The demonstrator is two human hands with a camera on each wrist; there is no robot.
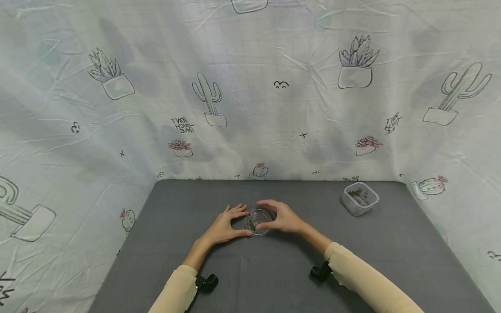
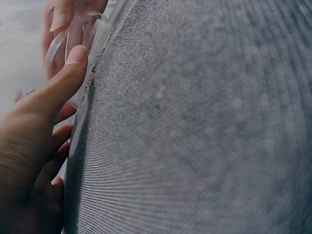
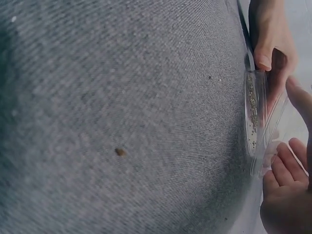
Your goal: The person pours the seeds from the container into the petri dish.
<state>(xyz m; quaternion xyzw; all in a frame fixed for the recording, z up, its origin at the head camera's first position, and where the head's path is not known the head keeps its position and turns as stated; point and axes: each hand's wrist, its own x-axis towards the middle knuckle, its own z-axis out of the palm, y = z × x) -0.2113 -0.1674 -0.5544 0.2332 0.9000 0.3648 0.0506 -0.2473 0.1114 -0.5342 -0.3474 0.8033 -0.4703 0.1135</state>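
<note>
A shallow, clear round dish (image 3: 251,112) sits on the grey cloth with small greenish-brown bits in it. My left hand (image 1: 225,226) holds it from the left, thumb at the near rim and fingers at the far side. Over the dish, a clear round lid (image 3: 268,139) is tilted, its right edge higher in the right wrist view. My right hand (image 1: 283,217) grips this lid between thumb and fingers. In the left wrist view the lid (image 2: 54,51) shows between the two hands, partly covered by the left thumb.
A clear square tub (image 1: 358,208) with dark bits inside stands at the back right of the grey table (image 1: 176,269). A brown crumb (image 3: 120,152) lies on the cloth. Patterned white fabric (image 1: 250,108) hangs behind and along both sides.
</note>
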